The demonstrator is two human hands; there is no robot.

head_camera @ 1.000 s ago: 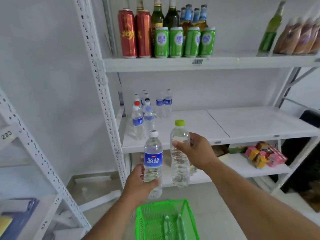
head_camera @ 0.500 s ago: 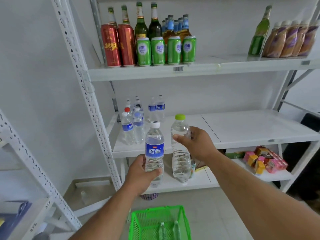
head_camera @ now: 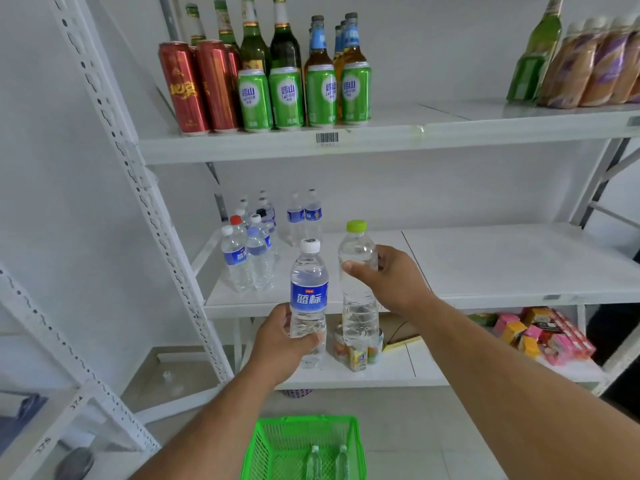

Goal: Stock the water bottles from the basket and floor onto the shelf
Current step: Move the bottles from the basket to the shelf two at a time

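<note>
Both held bottles now sit closer to the shelf (head_camera: 485, 271)
Left hand (head_camera: 280, 344) grips one blue-label bottle (head_camera: 309, 292), right hand (head_camera: 394, 282) one green-cap bottle (head_camera: 356, 271); basket (head_camera: 273, 445) holds two bottles (head_camera: 327, 465)

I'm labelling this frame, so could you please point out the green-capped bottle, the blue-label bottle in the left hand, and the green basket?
Green-capped bottle (head_camera: 356, 251): head view, on its clear upper body.
Blue-label bottle (head_camera: 309, 298): head view, on the blue label.
Green basket (head_camera: 277, 445): head view, on its left mesh wall.
</note>
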